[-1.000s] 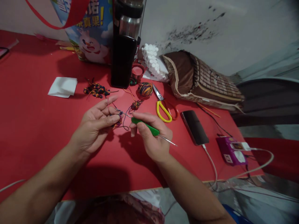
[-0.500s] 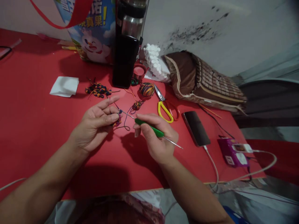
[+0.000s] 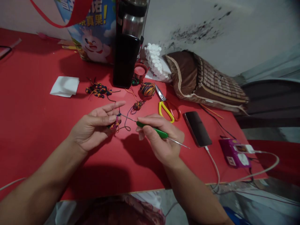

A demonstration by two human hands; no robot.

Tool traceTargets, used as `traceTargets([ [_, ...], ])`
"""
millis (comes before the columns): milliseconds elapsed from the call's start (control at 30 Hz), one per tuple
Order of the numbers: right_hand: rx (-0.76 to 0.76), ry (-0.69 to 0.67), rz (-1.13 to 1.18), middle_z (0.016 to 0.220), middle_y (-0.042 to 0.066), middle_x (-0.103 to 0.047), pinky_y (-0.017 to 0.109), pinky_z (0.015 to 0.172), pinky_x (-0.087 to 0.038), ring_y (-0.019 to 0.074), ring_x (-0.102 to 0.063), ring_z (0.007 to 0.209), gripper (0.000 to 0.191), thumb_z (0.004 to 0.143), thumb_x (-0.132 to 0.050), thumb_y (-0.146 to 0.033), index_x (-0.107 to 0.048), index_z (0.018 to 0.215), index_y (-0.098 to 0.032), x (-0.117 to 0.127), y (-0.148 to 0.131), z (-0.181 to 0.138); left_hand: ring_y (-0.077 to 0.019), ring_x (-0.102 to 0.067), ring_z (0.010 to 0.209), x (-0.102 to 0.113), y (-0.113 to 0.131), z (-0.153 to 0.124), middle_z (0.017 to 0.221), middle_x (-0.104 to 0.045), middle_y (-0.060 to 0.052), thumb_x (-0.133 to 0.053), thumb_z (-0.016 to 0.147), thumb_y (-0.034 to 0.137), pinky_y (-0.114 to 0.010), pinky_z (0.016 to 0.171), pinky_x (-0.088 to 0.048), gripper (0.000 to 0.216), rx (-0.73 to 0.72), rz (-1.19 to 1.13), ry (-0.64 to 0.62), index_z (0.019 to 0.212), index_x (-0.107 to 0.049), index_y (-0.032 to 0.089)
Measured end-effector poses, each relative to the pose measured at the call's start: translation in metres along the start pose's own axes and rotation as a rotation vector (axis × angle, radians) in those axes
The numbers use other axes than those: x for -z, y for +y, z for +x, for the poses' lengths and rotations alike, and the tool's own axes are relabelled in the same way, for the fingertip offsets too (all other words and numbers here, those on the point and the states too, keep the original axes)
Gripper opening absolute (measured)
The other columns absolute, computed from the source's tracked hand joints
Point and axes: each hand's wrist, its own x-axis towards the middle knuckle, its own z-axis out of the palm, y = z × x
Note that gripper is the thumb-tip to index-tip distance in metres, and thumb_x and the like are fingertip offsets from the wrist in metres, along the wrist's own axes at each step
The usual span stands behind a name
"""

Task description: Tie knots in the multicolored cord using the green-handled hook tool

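Between thumb and fingers, my left hand (image 3: 95,126) pinches a small multicoloured crochet piece (image 3: 114,124), with dark yarn running over its raised index finger. My right hand (image 3: 161,136) is closed around the green handle of a crochet hook (image 3: 153,129). The hook's thin metal tip reaches the dark stitches at the top of the piece; its other end sticks out behind the hand. Beyond the hands lie a small yarn bundle (image 3: 137,105), a larger multicoloured yarn ball (image 3: 147,89) and a finished-looking knotted crochet piece (image 3: 98,90).
Scissors (image 3: 166,111) with yellow and red handles lie right of the yarn. A charging phone (image 3: 197,128) and a purple box (image 3: 232,153) are farther right. At the back stand an upright black phone (image 3: 126,61), a printed bag (image 3: 93,40) and a brown cushion (image 3: 211,81).
My right hand has drawn the hook slightly right and down. My left index finger has lowered and stretched right, and more of the crochet piece shows below my thumb.
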Motion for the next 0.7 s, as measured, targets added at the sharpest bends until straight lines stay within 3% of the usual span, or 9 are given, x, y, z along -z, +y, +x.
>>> traceTargets([
  [367, -0.012, -0.038, 0.018, 0.089, 0.002, -0.078, 0.029, 0.063, -0.058, 0.0118, -0.069, 0.065, 0.028, 0.102, -0.069, -0.014, -0.083, 0.123, -0.028, 0.0065, -0.0061, 0.0028, -0.013, -0.076, 0.064, 0.0057, 0.0012, 0.0003, 0.077, -0.076, -0.008, -0.065, 0.07, -0.013, -0.015, 0.063, -0.063, 0.058, 0.089, -0.058, -0.066, 0.126, -0.072, -0.003],
  [700, 0.04, -0.058, -0.087, 0.085, 0.003, -0.079, 0.032, 0.069, -0.06, 0.015, -0.073, 0.072, 0.028, 0.1, -0.071, -0.012, -0.083, 0.121, -0.025, 0.0076, -0.0089, 0.005, -0.0119, -0.071, 0.063, 0.0058, 0.0001, -0.0002, 0.072, -0.072, -0.008, -0.059, 0.074, -0.014, -0.014, 0.056, -0.059, 0.058, 0.115, -0.037, -0.06, 0.13, -0.069, -0.004],
])
